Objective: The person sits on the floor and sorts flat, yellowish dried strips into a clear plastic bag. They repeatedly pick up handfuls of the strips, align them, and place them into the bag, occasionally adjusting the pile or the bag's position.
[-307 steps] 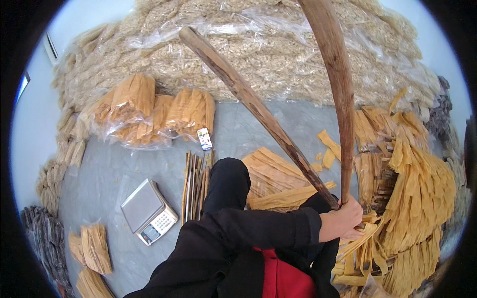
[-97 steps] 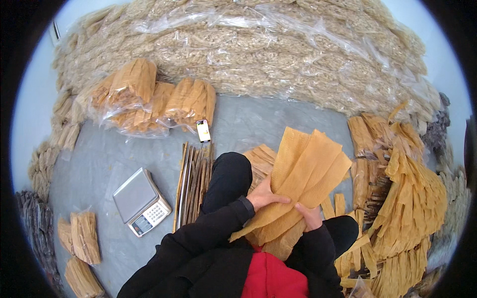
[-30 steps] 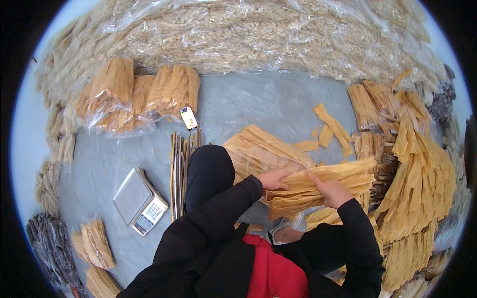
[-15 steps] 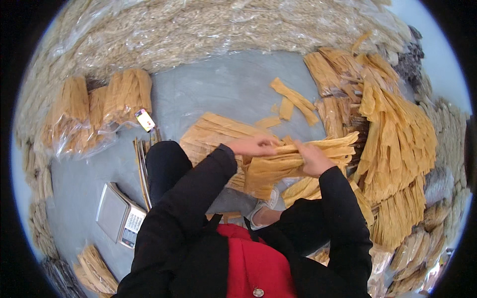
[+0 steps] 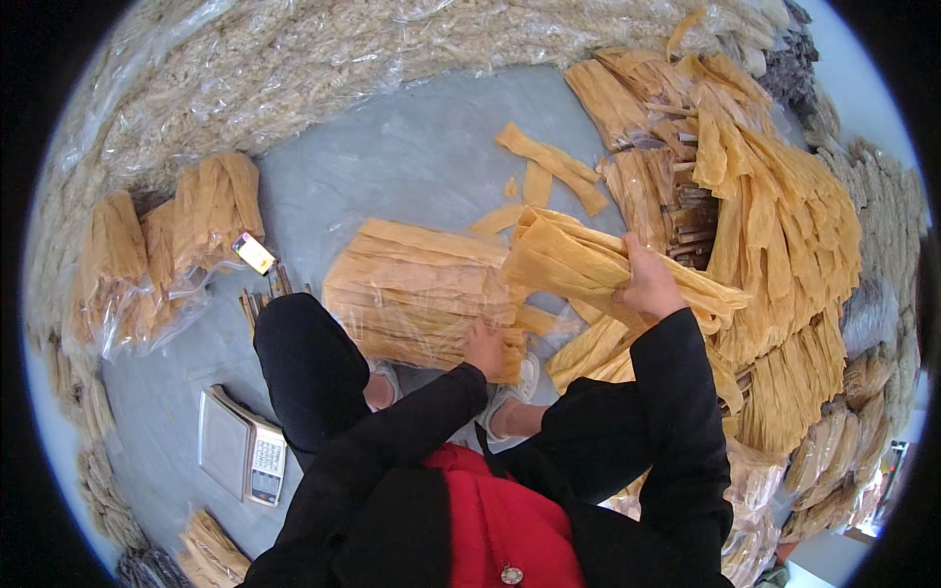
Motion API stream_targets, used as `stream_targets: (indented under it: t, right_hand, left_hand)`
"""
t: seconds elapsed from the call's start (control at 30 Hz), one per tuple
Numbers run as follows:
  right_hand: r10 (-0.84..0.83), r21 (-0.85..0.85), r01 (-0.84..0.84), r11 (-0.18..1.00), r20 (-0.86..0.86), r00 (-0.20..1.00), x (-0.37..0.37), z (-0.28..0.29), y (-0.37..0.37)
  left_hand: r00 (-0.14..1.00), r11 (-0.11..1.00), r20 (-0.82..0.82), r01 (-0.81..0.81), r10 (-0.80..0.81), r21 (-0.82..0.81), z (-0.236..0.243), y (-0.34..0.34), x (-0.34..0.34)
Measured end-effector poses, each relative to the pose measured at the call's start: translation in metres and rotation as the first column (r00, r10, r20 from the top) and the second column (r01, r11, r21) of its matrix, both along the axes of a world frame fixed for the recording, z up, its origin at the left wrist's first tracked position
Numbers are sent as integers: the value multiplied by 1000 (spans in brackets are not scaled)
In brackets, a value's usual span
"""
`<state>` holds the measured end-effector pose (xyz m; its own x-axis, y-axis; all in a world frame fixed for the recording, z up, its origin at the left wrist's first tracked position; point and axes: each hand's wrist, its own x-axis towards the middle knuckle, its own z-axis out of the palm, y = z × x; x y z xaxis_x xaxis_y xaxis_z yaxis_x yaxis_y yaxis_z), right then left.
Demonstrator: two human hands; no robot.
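Observation:
My right hand (image 5: 647, 279) is closed around a folded bundle of yellow, wrinkled dried sheets (image 5: 559, 245), held raised at centre right. My left hand (image 5: 483, 343) lies lower, its fingers curled on the lower right part of a bagged bundle (image 5: 402, 279) of similar flat strips, which rests on the grey floor (image 5: 372, 137) in clear plastic in front of my bent legs. Loose strips (image 5: 544, 157) lie just beyond, and more yellow sheets lie under the raised bundle.
Bagged bundles (image 5: 211, 206) and a phone (image 5: 253, 252) sit at left, near sticks (image 5: 270, 289) and a digital scale (image 5: 240, 446). A big heap of yellow strips (image 5: 774, 245) fills the right. Pale wrapped bundles (image 5: 314, 49) are stacked along the back.
My left hand has left the held bundle and moved down onto the bagged one. My right hand has lifted and turned its bundle. The view has swung toward the right.

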<state>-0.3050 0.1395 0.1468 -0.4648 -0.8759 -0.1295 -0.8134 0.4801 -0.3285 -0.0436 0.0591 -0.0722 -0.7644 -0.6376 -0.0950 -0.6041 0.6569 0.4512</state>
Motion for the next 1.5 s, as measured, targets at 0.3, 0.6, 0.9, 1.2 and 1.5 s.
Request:
stream_targets:
  t: [0.3,0.6,0.9,1.2,1.5]
  right_hand:
    - [124,27,-125,992,56,991,1,-13,-3]
    - [366,169,-445,879,359,859,51,-27,-47]
    - [27,447,-403,799,643,766,54,-126,-67]
    - [37,587,-454,671,585,810,72,-110,-91]
    - [-226,456,-394,798,832,506,33,-103,-94]
  left_hand:
    - [891,643,-183,-145,416,752,1,-23,6]
    - [780,-109,130,-80,613,991,0,-119,48]
    - [767,324,-172,-50,619,945,55,-114,53]
    - [849,825,-309,-228,428,518,84,-83,42]
    - [965,923,-22,-245,263,298,91,-80,48]
